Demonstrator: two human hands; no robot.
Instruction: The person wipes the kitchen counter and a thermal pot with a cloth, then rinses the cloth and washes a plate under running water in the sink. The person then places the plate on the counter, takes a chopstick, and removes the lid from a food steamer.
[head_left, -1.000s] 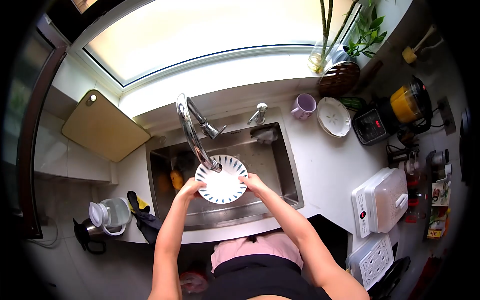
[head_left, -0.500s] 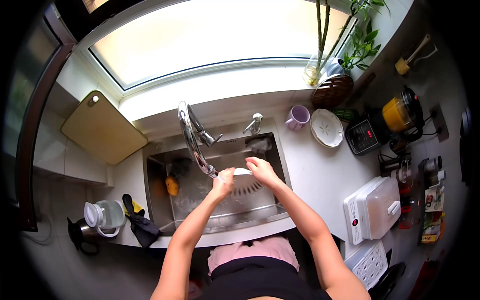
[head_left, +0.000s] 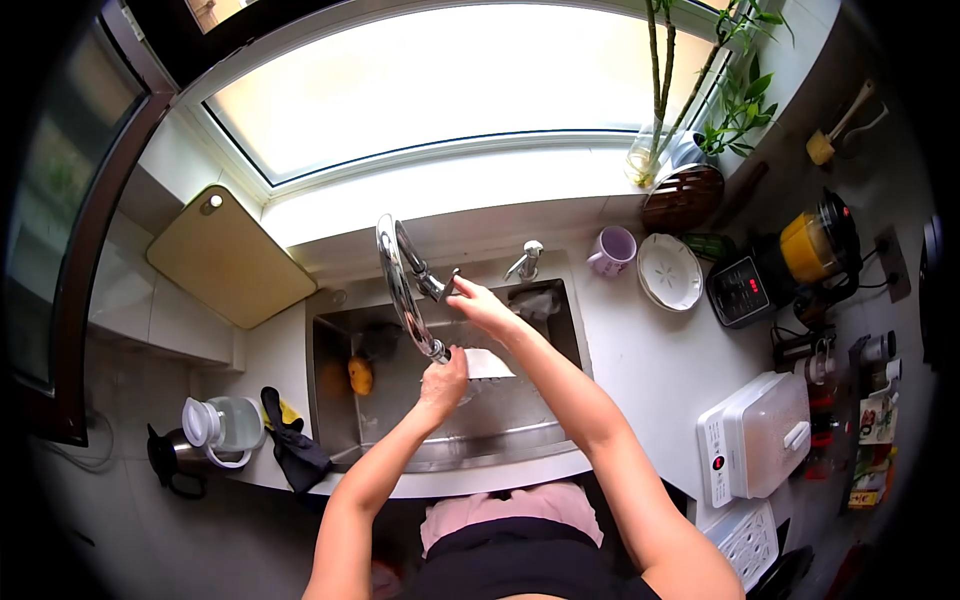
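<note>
My left hand (head_left: 443, 387) is closed on the near edge of a white plastic piece (head_left: 489, 364), holding it over the sink (head_left: 520, 425) just below the spout. Its lower edge looks toothed or slotted; the exact kind is unclear. My right hand (head_left: 482, 306) reaches across to the chrome faucet (head_left: 392, 270), its fingers closed at the small lever (head_left: 450, 284) on the faucet's side. An orange-yellow fruit, perhaps a mango (head_left: 360, 376), lies at the left of the sink. A clear plastic bag (head_left: 536, 302) sits in the back right corner.
A purple mug (head_left: 612, 250) and white plates (head_left: 669, 272) stand right of the sink, near a blender (head_left: 785, 260) and a white steamer (head_left: 755, 438). On the left are a cutting board (head_left: 230, 258), a clear pitcher (head_left: 222, 430) and a dark cloth (head_left: 295, 450).
My right hand has let go of the white piece and moved up and left to the faucet lever. My left hand still holds the piece, now turned differently. The view has shifted slightly.
</note>
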